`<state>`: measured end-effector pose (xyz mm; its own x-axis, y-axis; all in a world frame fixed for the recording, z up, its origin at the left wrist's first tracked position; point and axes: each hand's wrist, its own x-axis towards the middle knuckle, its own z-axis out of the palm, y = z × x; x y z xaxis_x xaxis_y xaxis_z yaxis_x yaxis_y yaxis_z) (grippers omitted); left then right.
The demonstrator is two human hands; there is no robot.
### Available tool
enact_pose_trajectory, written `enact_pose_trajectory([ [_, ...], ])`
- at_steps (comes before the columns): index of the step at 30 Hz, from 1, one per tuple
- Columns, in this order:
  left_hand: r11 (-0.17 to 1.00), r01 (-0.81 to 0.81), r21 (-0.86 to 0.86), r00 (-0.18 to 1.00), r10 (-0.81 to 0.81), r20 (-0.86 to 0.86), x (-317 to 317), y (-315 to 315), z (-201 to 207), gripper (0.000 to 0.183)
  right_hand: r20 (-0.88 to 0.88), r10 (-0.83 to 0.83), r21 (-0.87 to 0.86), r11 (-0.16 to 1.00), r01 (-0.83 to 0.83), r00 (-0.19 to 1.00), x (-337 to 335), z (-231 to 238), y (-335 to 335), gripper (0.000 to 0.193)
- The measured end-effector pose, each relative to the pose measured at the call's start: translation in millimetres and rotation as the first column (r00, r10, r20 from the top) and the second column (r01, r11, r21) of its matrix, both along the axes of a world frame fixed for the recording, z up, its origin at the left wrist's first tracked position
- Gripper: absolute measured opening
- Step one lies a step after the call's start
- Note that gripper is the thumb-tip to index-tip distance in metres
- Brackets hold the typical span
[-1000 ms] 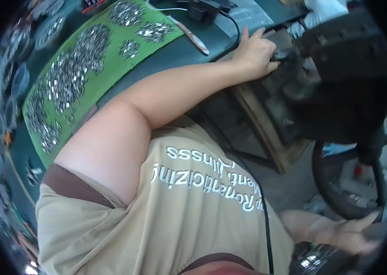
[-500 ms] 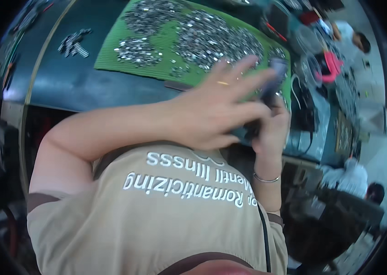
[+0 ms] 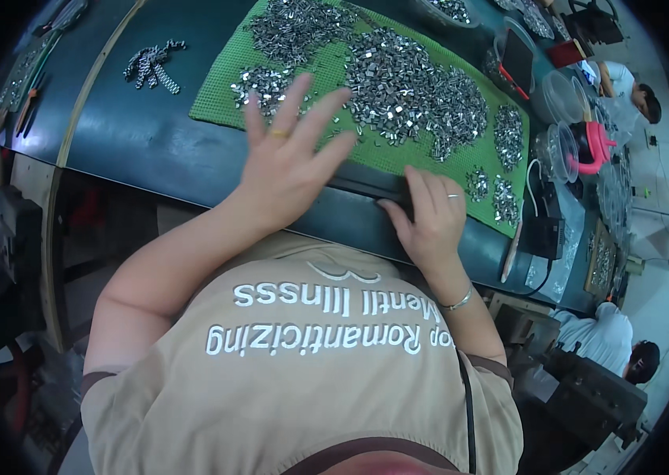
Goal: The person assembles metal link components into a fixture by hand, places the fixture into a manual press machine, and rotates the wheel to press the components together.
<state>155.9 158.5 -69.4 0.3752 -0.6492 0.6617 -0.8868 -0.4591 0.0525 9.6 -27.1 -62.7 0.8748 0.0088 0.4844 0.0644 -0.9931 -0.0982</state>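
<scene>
My left hand (image 3: 287,162) hovers with fingers spread over the near left part of a ribbed green mat (image 3: 220,87), a gold ring on one finger. Nothing is in it. Along the mat's near edge lies a long dark bar (image 3: 366,182). My right hand (image 3: 433,210) closes around the bar's right end, thumb on the near side and fingertips beyond it. A large heap of small shiny metal pieces (image 3: 398,87) covers the mat's middle. A smaller pile of metal pieces (image 3: 259,85) is partly hidden behind my left fingers.
Linked metal strips (image 3: 152,67) lie on the dark table at left. Right of the mat stand clear plastic tubs (image 3: 560,99), a pink-handled container (image 3: 592,146), a black box with a cable (image 3: 544,236) and a pen-like tool (image 3: 511,253). Other people work at left and right.
My hands have come apart: the left moved left, the right moved down and left to the bar. A blurred dark thing raised at my right hand no longer shows there. The view has shifted.
</scene>
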Motion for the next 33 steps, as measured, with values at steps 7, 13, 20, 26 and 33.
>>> enact_pose_trajectory([
  [7, 0.891, 0.399, 0.216, 0.908, -0.349, -0.233, -23, -40, 6, 0.027, 0.019, -0.114, 0.293, 0.950, 0.103, 0.993, -13, -14, 4, 0.064],
  [13, 0.874, 0.463, -0.150, 0.829, -0.487, -0.277, -2, 5, 36, 0.029, 0.025, -0.121, 0.280, 0.954, 0.110, 0.992, -14, -14, 3, 0.061],
  [20, 0.984, -0.155, -0.089, 0.921, 0.111, -0.375, 41, 117, 3, 0.051, -0.029, -0.108, 0.184, 0.977, 0.111, 0.994, -11, -10, 4, 0.046],
  [26, 0.970, 0.167, 0.175, 0.966, -0.125, -0.226, 18, 39, 29, 0.040, -0.057, -0.116, 0.207, 0.970, 0.125, 0.992, -9, -7, 5, 0.043],
  [33, 0.909, 0.378, 0.178, 0.917, -0.340, -0.209, 17, -6, 16, 0.015, -0.048, -0.107, 0.260, 0.959, 0.116, 0.993, -8, -10, 3, 0.044],
])
